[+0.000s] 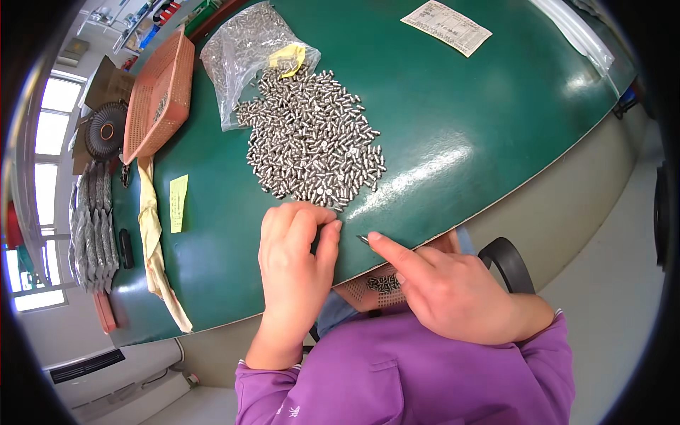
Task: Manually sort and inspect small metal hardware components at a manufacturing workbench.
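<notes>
A broad heap of small silvery metal pins [312,134] lies on the green table [496,127]. At the heap's near edge is my left hand [297,248], its fingers curled and the thumb close to the index fingertip; whatever sits between them is hidden. My right hand [453,283] is nearer the table's front edge, index finger stretched out and thumb apart from it. That index fingertip touches a small dark metal piece [363,239] on the table. Below the edge, at my lap, a pink basket [354,292] holds more small metal pieces.
A clear plastic bag [244,42] of pins lies open behind the heap, with a yellow slip [287,58] on it. Left are a pink basket [180,92], a yellow note [178,204] and a cream cloth strip [150,227]. A printed paper [446,27] lies at the back.
</notes>
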`<state>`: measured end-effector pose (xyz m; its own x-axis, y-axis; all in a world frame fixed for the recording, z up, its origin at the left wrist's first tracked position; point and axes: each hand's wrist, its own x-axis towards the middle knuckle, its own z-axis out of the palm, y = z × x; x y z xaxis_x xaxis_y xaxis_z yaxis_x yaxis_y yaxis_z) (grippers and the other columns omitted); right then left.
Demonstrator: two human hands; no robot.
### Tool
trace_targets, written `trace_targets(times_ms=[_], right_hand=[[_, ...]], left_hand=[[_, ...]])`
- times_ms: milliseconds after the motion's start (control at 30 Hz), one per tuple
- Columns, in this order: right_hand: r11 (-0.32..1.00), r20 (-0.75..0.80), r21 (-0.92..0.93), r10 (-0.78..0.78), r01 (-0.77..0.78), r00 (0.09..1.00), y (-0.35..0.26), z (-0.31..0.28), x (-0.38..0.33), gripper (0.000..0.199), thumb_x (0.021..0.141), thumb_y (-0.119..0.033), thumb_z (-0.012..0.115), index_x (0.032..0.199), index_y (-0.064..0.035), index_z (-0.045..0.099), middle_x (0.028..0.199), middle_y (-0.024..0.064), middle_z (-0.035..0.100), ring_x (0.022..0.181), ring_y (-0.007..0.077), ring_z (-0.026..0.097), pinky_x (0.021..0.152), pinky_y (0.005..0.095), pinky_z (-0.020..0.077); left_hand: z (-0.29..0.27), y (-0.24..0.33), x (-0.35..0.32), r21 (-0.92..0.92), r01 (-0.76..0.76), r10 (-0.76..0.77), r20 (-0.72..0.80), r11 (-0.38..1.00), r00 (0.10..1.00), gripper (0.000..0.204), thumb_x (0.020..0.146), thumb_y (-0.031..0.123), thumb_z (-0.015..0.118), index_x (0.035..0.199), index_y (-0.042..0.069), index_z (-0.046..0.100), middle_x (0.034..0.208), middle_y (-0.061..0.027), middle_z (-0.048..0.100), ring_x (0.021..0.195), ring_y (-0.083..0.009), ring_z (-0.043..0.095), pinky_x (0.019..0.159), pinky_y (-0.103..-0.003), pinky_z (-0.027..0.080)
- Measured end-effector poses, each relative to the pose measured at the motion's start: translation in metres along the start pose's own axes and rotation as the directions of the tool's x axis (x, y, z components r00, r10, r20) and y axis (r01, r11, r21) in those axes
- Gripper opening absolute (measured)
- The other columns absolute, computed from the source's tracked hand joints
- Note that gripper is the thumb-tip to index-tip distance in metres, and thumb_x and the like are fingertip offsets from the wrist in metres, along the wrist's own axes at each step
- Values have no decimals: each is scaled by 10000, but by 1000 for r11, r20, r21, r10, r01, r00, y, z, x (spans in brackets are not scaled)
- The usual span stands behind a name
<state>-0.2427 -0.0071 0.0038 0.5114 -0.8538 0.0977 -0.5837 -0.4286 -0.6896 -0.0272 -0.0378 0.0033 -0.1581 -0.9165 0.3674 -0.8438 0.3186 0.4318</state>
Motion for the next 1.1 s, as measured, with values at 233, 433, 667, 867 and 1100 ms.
trace_targets(times_ms=[233,433,667,867,1100], right_hand=[[988,-90,-95,-132,123,987,2,9,2,589,881,-136,681,1449,-55,552,774,71,577,581,211,619,550,333,530],[982,-83,-131,-146,135,986,1,12,3,566,910,-207,696,1434,-37,564,731,46,534,537,166,588,492,302,491],[975,-102,-172,-159,140,982,2,18,2,643,827,-115,685,1452,-41,554,734,32,521,522,146,572,438,281,475],[968,-85,-210,-160,139,983,1,17,2,657,799,-76,664,1447,-37,563,749,28,515,515,129,540,434,272,469],[968,-136,-188,-193,166,972,5,21,3,654,808,-91,672,1450,-32,559,741,25,495,518,126,533,442,269,470]], left_hand=[[-6,8,-17,-138,9,-4,37,990,999,212,766,-83,733,912,42,641,907,-69,678,849,-282,623,769,-382,508],[-3,6,-24,-231,154,-143,61,961,988,356,796,-100,737,1107,31,621,901,-54,689,832,-185,647,766,-319,533],[-5,5,-23,-239,144,-122,105,960,987,436,823,-128,712,1215,19,591,909,-44,679,841,-121,645,796,-272,537],[-5,5,-22,-245,146,-123,106,958,987,441,826,-127,707,1226,18,594,910,-40,679,831,-117,631,800,-272,534],[-5,4,-22,-266,164,-135,121,950,983,444,830,-130,700,1235,15,590,922,-41,679,835,-113,634,800,-271,538]])
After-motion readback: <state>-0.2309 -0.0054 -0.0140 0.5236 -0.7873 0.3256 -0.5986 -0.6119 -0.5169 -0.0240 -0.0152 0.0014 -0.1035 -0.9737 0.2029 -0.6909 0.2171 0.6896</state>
